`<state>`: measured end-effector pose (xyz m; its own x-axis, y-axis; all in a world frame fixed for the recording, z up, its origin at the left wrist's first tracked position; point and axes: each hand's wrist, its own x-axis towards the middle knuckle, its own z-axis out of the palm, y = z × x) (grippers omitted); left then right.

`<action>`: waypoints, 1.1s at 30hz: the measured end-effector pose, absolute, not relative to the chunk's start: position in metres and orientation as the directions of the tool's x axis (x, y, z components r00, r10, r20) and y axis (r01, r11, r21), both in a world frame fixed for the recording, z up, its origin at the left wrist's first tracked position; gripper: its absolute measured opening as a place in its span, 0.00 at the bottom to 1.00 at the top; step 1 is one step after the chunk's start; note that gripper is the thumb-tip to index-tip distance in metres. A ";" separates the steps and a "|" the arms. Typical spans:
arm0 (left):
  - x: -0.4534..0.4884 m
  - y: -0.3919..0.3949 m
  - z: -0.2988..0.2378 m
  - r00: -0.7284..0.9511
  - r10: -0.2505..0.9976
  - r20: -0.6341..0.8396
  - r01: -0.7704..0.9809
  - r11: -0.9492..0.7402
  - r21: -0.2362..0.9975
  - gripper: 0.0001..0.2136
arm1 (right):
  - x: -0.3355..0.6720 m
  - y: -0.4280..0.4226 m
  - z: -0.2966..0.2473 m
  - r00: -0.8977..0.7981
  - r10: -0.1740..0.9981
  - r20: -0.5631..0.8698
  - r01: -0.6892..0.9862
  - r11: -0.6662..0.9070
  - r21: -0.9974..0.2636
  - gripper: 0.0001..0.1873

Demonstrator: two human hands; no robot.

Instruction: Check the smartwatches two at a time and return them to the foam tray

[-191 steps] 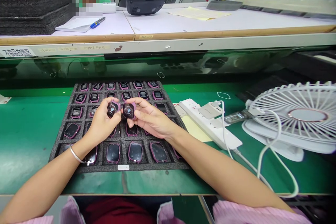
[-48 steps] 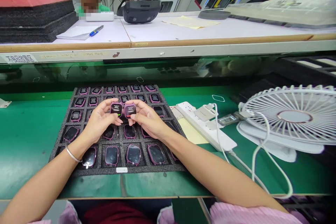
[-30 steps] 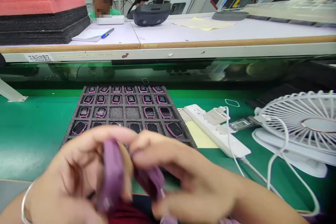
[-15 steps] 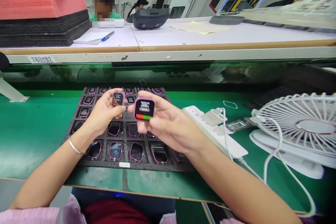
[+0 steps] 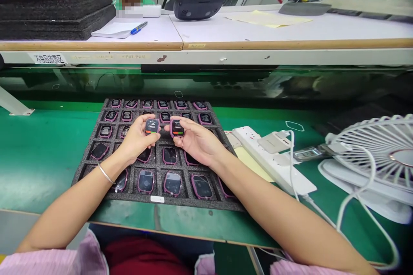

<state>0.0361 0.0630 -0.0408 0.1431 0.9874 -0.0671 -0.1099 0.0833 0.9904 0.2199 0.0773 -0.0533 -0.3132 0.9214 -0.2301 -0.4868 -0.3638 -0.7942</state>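
Observation:
Above the foam tray, my left hand is closed around a purple-framed smartwatch without a strap. Its lit screen has text and a red and green band along the bottom. Just to the right, my right hand grips a second smartwatch of the same kind, its screen also lit. The two watches are close together but apart. Beneath them, the dark grey foam tray holds several more such watches in square compartments. Those in the far rows show lit text; nearer ones are dark. My hands and forearms hide some compartments.
Right of the tray lie a white power strip with a charger, cables, and a white fan. A raised shelf behind carries stacked foam, a notepad, a pen and a dark device. People sit beyond it.
My right hand has lowered its watch toward the tray and away from my face, so it looks smaller. My left hand keeps its watch nearly in place. The view has tipped down slightly.

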 end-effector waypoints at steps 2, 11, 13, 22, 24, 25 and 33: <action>0.037 0.062 -0.041 0.144 0.987 -0.065 -0.109 0.081 0.991 0.28 | 0.219 0.076 -0.054 -0.330 0.921 -0.206 -0.465 -0.348 -0.814 0.16; 0.039 0.061 -0.041 0.157 0.987 -0.041 -0.118 0.060 0.991 0.27 | 0.220 0.074 -0.056 -0.354 0.921 -0.160 -0.435 -0.314 -0.844 0.17; 0.039 0.060 -0.040 0.159 0.987 -0.034 -0.121 0.054 0.991 0.27 | 0.220 0.074 -0.057 -0.350 0.923 -0.162 -0.436 -0.314 -0.843 0.18; 0.039 0.058 -0.039 0.176 0.984 -0.030 -0.119 0.051 0.992 0.26 | 0.219 0.074 -0.057 -0.352 0.924 -0.152 -0.433 -0.305 -0.848 0.18; 0.039 0.059 -0.039 0.179 0.983 -0.030 -0.121 0.052 0.991 0.26 | 0.219 0.073 -0.057 -0.356 0.922 -0.152 -0.431 -0.306 -0.849 0.19; 0.039 0.059 -0.039 0.180 0.983 -0.030 -0.124 0.053 0.991 0.26 | 0.219 0.073 -0.057 -0.358 0.921 -0.152 -0.430 -0.307 -0.849 0.19; 0.039 0.058 -0.040 0.184 0.983 -0.025 -0.124 0.048 0.991 0.26 | 0.218 0.073 -0.057 -0.366 0.919 -0.148 -0.429 -0.307 -0.849 0.18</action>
